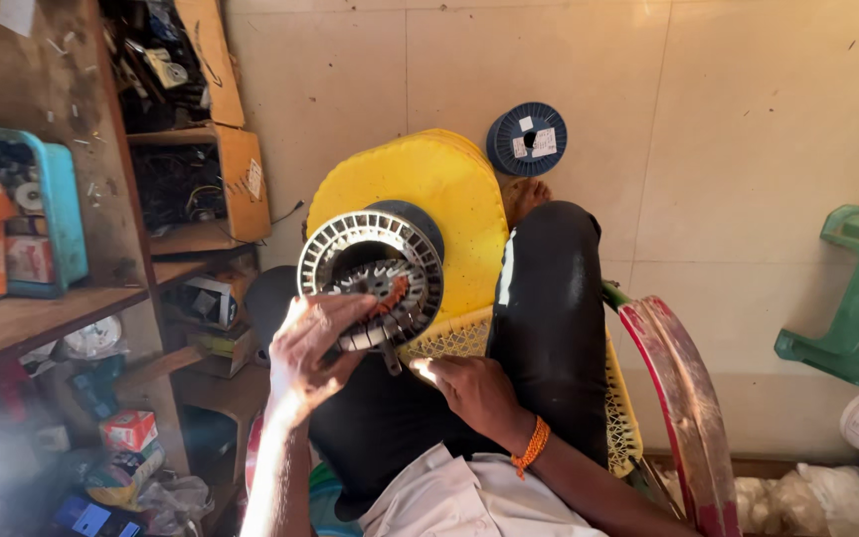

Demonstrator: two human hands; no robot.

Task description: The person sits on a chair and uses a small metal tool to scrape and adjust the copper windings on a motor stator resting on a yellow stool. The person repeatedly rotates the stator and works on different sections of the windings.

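Yellow plastic of a stool fills the middle of the frame, and against it stands the grey metal stator, a slotted steel ring with a patch of copper winding near its centre; it looks heavy, rigid and sharp-edged, best gripped by the outer rim, since the fine wire would likely damage easily. The left hand clasps its lower rim; the right hand, fingers loosely curled and holding nothing I can make out, touches the bottom edge.

Stator before stool; spool behind; shelves left.
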